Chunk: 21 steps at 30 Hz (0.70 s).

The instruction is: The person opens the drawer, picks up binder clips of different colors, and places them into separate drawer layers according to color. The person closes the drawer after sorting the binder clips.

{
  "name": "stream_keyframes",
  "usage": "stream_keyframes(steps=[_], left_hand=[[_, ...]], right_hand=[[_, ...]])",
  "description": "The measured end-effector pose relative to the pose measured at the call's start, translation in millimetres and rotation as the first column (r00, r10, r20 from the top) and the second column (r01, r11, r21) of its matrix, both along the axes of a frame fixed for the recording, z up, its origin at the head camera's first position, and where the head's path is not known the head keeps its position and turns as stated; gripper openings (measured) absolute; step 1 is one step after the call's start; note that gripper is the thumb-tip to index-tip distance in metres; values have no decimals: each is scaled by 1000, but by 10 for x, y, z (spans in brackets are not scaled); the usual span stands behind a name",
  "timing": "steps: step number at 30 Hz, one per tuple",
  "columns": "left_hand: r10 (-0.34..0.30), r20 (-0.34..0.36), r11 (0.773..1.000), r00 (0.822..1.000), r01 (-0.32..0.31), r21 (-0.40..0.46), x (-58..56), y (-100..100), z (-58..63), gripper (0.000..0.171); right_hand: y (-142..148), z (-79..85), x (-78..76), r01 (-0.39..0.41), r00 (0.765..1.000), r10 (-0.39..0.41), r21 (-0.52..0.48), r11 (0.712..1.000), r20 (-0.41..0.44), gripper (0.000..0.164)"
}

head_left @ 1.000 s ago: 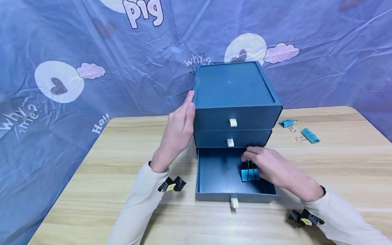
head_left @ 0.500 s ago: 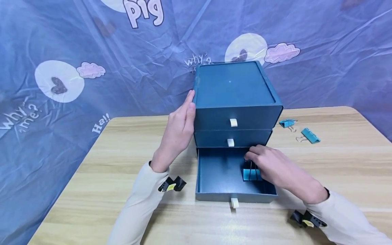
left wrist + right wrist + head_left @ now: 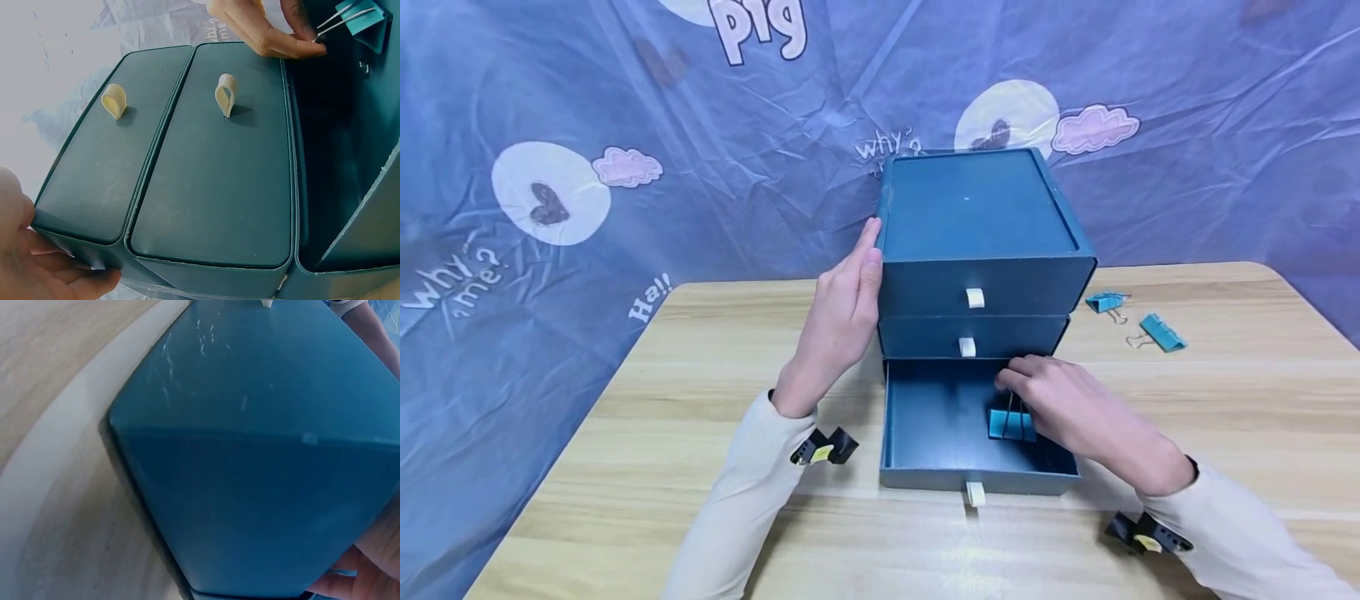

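Observation:
A dark blue drawer unit (image 3: 977, 204) stands on the table, its bottom drawer (image 3: 925, 417) pulled out. Against the unit's left side rests my left hand (image 3: 835, 325), fingers straight along the wall. My right hand (image 3: 1067, 404) reaches into the right part of the drawer and pinches the wire handles of a teal binder clip (image 3: 1009, 425). In the left wrist view, thumb and finger meet at the handle ends of that binder clip (image 3: 362, 20). The right wrist view mostly shows the drawer's outer side (image 3: 250, 506), which hides the clip's body.
Two more teal binder clips, one farther back (image 3: 1105, 302) and one nearer (image 3: 1161, 332), lie on the wooden table (image 3: 700, 400) right of the unit. The upper drawers are closed, with pale loop tabs (image 3: 975, 297). A blue printed cloth (image 3: 760, 167) hangs behind.
The right hand and its binder clip shift slightly right, then back left, inside the drawer. My left hand keeps its place on the unit. The head view moves a little.

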<state>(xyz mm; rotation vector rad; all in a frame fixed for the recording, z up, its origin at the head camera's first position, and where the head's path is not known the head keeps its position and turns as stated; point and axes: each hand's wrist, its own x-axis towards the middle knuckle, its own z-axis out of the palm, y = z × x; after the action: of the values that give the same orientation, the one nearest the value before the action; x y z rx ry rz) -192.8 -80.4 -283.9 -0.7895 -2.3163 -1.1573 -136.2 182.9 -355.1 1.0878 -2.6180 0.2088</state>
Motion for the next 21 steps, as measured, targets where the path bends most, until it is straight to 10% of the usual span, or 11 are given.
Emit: stream_keyframes(steps=[21], left_hand=[[4, 22, 1000, 1000, -4, -1, 13, -5, 1, 51]], right_hand=[[-16, -43, -34, -90, 989, 85, -31, 995, -121, 31]])
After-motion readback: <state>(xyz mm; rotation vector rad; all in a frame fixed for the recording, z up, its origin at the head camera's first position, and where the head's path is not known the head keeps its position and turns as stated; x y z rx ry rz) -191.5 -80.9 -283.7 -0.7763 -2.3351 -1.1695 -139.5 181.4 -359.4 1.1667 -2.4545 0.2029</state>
